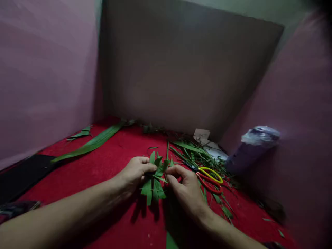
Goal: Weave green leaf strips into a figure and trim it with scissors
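Your left hand [136, 173] pinches the leaf bundle [157, 188], at twelve o'clock before you. Your right hand [185, 183] curls its fingertips close by the bundle's three o'clock edge; whether they grip a strand, I cannot tell. Expect it light, pliant and easily creased or torn, so hold its gathered middle, not the tips. Beyond, scissors [194, 167] lie at three o'clock, loose greenery [204, 157] at two, a long leaf [92, 144] at ten.

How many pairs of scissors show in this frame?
1: a pair of scissors with one yellow and one red handle, lying among green cuttings, just right of the right hand. Any under the cuttings would be hidden.
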Demonstrator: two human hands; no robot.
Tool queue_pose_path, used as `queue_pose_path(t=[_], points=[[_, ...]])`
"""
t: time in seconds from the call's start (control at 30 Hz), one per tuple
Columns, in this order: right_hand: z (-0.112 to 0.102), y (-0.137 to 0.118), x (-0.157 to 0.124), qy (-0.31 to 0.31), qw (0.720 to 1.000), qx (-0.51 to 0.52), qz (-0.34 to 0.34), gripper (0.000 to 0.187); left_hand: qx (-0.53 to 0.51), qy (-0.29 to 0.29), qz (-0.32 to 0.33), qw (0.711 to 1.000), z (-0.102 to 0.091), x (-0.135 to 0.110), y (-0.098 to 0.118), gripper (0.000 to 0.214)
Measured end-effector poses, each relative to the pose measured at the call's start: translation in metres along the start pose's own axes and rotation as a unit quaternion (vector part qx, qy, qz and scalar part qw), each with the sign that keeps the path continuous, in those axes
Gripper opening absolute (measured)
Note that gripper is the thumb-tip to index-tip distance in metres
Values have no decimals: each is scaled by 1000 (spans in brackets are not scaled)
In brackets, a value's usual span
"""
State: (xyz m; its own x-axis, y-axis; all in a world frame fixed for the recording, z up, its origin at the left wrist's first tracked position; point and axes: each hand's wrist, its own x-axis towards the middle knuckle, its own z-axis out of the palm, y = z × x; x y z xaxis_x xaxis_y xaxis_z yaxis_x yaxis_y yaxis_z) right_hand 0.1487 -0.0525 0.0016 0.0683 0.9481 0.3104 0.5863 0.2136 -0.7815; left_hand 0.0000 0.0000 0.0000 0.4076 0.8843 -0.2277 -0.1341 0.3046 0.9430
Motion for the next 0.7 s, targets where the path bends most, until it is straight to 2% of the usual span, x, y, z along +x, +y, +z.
queue_pose_path(t=[0.27,0.47,0.7], points=[[1,3,1,0,1000,-18,-1,18,-1,20,10,1000,1,-2,5,15],[3,6,0,1,1000,-29,2,18,-12,9,21,1000,-2,0,2,14],[5,8,1,2,1000,0,-7,13,-12,1,1,1000,-2,-1,3,18]])
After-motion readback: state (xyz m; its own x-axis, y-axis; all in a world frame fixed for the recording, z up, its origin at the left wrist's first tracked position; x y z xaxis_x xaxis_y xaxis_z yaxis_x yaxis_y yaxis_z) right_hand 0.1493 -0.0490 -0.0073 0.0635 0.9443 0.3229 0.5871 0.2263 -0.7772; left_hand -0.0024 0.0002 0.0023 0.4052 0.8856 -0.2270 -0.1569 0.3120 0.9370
